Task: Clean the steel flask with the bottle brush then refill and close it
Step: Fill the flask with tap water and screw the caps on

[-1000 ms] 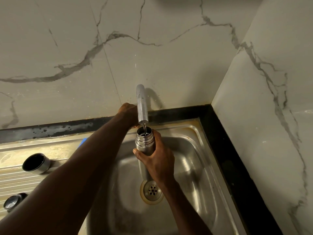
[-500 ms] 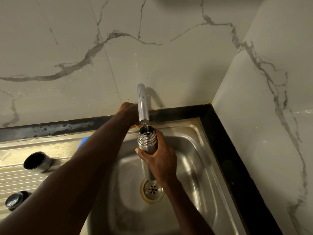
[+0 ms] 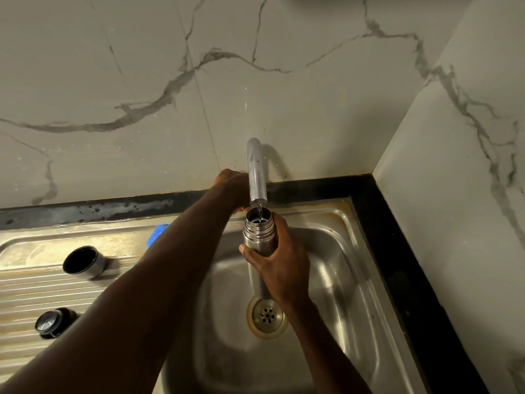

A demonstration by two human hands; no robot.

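The right hand (image 3: pixel 281 263) wraps the steel flask (image 3: pixel 260 234) just below its threaded neck, thumb across the front and fingers curled round the far side, so this grip is closed firmly on the flask. The flask stands upright and lidless over the sink basin (image 3: pixel 335 268), its open mouth directly under the spout of the tap (image 3: pixel 257 172), and a thin stream of water (image 3: pixel 259 209) falls from the spout into the mouth. The lower body of the flask hangs above the drain (image 3: pixel 266 315), not touching the basin floor as far as can be told. The left hand (image 3: pixel 231 189) reaches past the flask to the base of the tap by the wall; its fingers are hidden behind the spout and the wrist, so whether that grip is closed on anything cannot be told. On the ribbed steel draining surface (image 3: pixel 34 282) to the left lie two flask parts, well apart from the flask: a steel cup lid (image 3: pixel 83 263) on its side with its dark inside showing, and nearer the camera a black stopper (image 3: pixel 52 322) with a shiny top. A bit of blue (image 3: pixel 157 233) shows beside the left forearm, too hidden to identify. Veined marble tiles (image 3: pixel 312 95) back the sink.
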